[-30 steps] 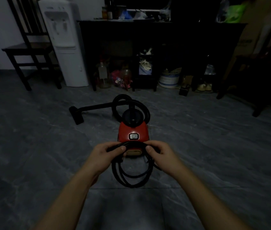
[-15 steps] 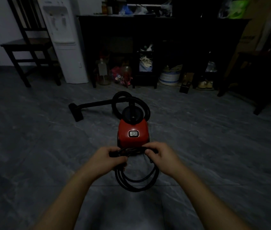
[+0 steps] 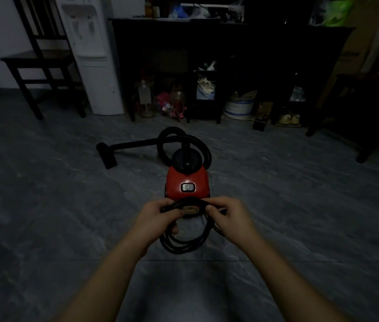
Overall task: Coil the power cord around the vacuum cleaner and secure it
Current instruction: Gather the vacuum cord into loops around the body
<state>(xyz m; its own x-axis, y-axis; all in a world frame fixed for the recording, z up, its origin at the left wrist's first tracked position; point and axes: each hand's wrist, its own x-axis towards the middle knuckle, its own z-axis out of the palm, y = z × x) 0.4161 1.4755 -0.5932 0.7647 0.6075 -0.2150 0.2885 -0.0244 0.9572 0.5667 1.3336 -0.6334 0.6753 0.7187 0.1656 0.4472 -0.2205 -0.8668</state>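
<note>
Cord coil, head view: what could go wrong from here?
1. The left hand and right hand grip the cord only at its top. The loops hang loose below and could slip apart.
2. The coil is bunched behind the vacuum, not wound around it, so it may drop off if released.
3. The plug cannot be made out in the dim light. A loose end could unwind.

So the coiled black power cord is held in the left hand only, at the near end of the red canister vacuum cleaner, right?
No, not by one hand alone. The head view shows the left hand and the right hand both gripping the coiled black power cord, at the near end of the red canister vacuum cleaner.
</note>
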